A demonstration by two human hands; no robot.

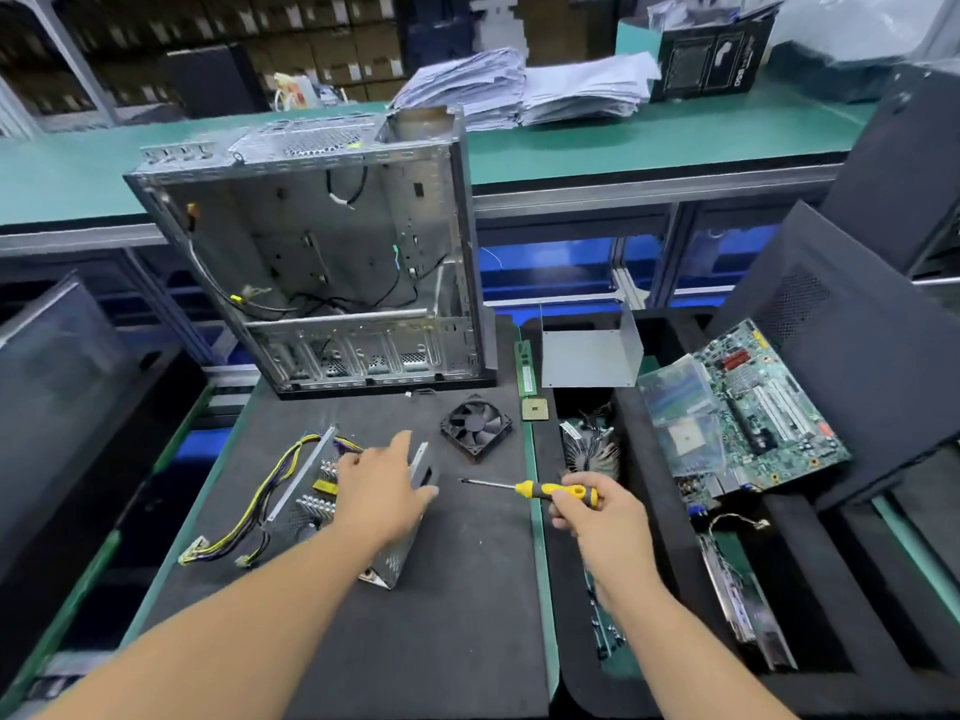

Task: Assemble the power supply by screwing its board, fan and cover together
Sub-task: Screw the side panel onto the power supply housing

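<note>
Screwdriver (pixel 540 490) in our right hand (pixel 597 517): the fingers curl around its yellow and black handle, and the shaft points left, its tip hanging over the dark mat (pixel 467 589) a little to the right of the power supply (pixel 363 511). That unit lies open on the mat in front of us, a metal housing with the board and its heat sinks showing inside, and a bundle of yellow and black cables (pixel 249 506) trails out of its left side toward the mat's left edge. Our left hand (pixel 384 485) is spread over the top of the unit, fingers straight, the fingertips reaching its far right wall; we cannot tell whether the palm presses down or only hovers. Just beyond the unit, apart from it, the black fan (pixel 475 426) lies flat on the mat. Farther right and back, the grey folded metal cover (pixel 589 350) stands upright at the edge of a foam tray (pixel 649 511). Behind the fan stands an empty computer case (pixel 332 262), its open side facing us. A small CPU chip (pixel 535 409) sits just right of the fan, with a memory stick (pixel 525 367) behind it. In the tray a heat sink (pixel 592 449) and a green motherboard (pixel 753 407) rest, the motherboard tilted against a black side panel (pixel 857 356).
</note>
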